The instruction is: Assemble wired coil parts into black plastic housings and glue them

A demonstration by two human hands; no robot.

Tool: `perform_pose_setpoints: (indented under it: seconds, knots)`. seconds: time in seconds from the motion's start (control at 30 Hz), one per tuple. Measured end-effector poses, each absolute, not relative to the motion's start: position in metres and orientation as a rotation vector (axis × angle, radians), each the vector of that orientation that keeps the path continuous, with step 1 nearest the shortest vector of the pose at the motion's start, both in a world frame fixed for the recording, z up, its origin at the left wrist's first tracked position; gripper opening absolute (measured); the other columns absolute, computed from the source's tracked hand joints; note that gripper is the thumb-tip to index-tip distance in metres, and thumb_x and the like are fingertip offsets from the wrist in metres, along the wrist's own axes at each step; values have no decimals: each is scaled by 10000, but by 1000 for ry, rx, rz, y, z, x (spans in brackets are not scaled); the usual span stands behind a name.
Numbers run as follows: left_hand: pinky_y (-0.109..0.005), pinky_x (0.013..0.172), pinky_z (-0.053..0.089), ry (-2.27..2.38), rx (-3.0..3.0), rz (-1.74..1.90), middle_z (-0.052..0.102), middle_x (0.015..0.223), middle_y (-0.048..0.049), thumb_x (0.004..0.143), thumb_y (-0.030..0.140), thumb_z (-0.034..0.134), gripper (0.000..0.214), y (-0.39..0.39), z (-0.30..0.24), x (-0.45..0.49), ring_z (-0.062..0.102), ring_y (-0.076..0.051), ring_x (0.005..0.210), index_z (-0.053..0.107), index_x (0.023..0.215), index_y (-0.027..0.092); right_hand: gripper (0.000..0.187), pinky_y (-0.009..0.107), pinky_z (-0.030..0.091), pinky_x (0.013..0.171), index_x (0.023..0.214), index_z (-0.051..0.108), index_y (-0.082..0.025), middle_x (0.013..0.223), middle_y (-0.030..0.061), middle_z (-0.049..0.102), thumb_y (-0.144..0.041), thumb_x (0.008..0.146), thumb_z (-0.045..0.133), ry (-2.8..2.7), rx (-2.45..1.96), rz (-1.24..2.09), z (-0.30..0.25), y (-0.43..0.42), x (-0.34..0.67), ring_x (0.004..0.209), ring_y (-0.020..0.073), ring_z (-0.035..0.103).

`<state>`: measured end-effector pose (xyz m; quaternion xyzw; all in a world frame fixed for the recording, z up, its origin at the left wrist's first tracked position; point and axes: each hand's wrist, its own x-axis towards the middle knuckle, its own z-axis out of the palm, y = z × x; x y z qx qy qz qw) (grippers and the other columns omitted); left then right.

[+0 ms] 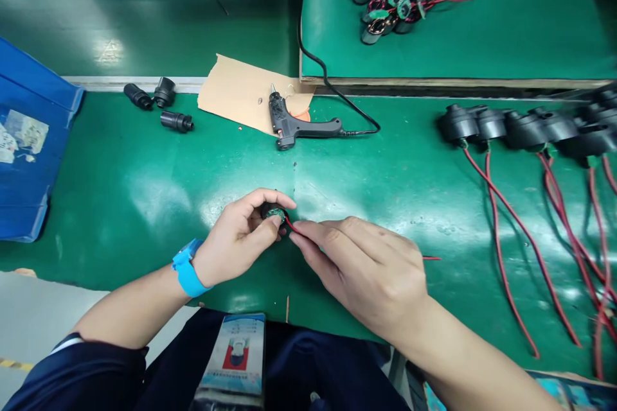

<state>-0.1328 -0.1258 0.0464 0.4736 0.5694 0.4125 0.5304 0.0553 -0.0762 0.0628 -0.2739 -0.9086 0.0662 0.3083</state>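
My left hand (243,234), with a blue band at the wrist, is closed around a small round black part with a green circuit board (276,212) showing at its face. The thumb presses at the board's lower edge. Close beside it, my right hand (364,266) pinches a red wire (290,223) between thumb and fingertips, near where the wire meets the board. The wire's loose end sticks out past the right side of that hand. Part of the black housing is hidden behind my left fingers.
Beyond my hands a black glue gun (303,125) lies partly on cardboard (236,93). Several black housings with red wires (460,125) line the right side. Three black fittings (177,121) and a blue bin (33,141) are at left. Wired motor-like parts (380,19) sit on the raised shelf.
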Motion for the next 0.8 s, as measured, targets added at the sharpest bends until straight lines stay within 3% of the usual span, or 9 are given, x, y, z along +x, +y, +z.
perform_pose_setpoints:
  seconds: [0.1,0.3,0.5,0.67,0.8]
  knots:
    - [-265,682,598,1284,1057,1012,661,1002,-50,930,169,538,210,-126,47,-132,633,-111,732,612,1127,170,20,311,525,563,938,716,-197,741,6,769,-185,926,705,-2393,-721,128,63,-77,54,576,146,680]
    - [-217,660,589,1233,1029,1076,633,1105,-60,949,129,508,227,-129,48,-129,625,-95,779,555,1165,183,39,315,512,564,933,717,-214,727,8,758,-215,943,680,-2387,-747,134,65,-75,58,568,150,666]
    - [-217,697,587,1255,1073,1086,624,1134,-78,943,120,523,268,-133,47,-127,604,-103,812,516,1201,194,71,261,553,596,977,697,-237,825,-5,767,-233,973,627,-2339,-770,771,70,-73,67,638,132,703]
    - [-231,686,587,1225,1030,1065,611,1145,-76,956,148,523,228,-132,47,-129,627,-97,785,487,1176,197,54,247,546,621,964,710,-223,823,3,763,-215,955,657,-2307,-761,805,75,-68,71,644,126,693]
    - [-249,626,578,1093,893,1009,630,1145,-84,973,213,536,204,-131,51,-136,666,-103,704,466,1164,207,99,229,514,612,963,741,-229,808,1,737,-232,964,643,-2259,-764,1159,78,-52,78,668,116,665]
